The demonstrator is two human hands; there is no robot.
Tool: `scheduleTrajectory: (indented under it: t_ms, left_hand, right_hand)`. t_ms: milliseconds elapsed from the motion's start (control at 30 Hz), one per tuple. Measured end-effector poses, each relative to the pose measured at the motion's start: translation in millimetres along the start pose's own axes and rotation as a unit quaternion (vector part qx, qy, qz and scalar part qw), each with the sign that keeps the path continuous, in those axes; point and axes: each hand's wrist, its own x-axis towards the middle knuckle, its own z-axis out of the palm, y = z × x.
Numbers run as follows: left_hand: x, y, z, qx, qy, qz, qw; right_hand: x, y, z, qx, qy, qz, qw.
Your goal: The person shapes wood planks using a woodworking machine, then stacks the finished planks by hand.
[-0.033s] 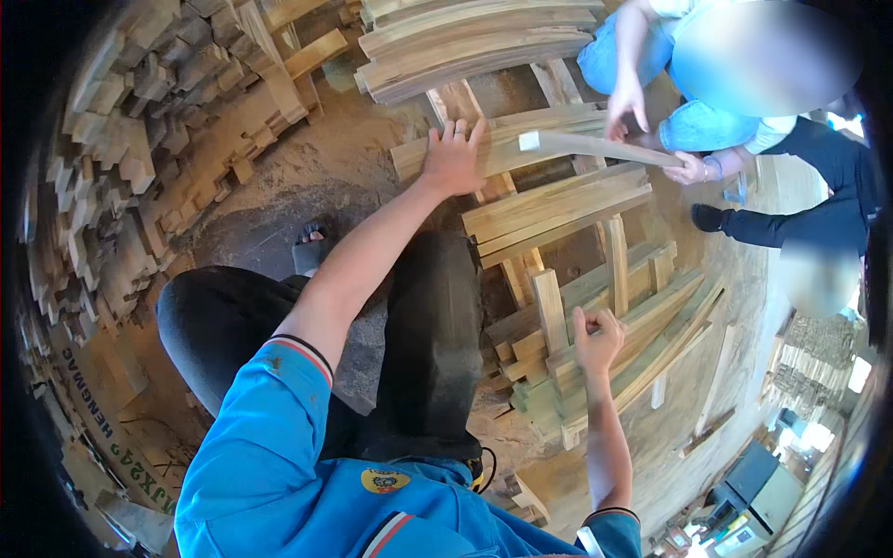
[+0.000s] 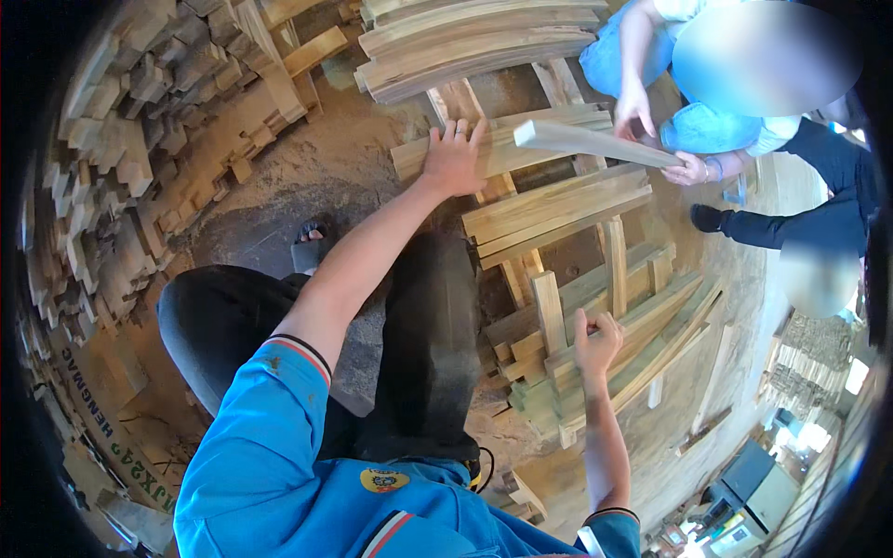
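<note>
My left hand lies flat with its fingers spread on the left part of a pale wooden board. That board rests with others across wooden bearers. My right hand is closed in a loose fist with the thumb up, and nothing shows sticking out of it. It is over a low stack of wooden strips, with an upright wooden piece to its left. Between the hands lies a group of boards. Across from me, a co-worker's hand holds a long wooden strip, tilted above the boards.
Curved boards are stacked at the far side. A tall pile of wood pieces stands at the left. A second person's dark-trousered leg is at the right. Beyond the strips, a grey cabinet stands at the lower right.
The free end of the co-worker's strip has risen and swung slightly left. The co-worker's other hand has shifted slightly. Both my hands stay where they were.
</note>
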Motion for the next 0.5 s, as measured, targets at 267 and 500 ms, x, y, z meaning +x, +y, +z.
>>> scheduleTrajectory:
  t_ms: [267,500]
  left_hand:
    - [-40.9,-18.4,-75.2,-0.028,-0.1,-0.028,0.994]
    - [-186.8,-57.4,-260.2,-0.044,-0.194,-0.121,0.973]
  right_hand:
    - [-1.9,9.7,1.3,-0.115,-0.111,0.032,0.987]
    - [38.1,-71.5,-35.9,-0.101,-0.254,0.081,0.958]
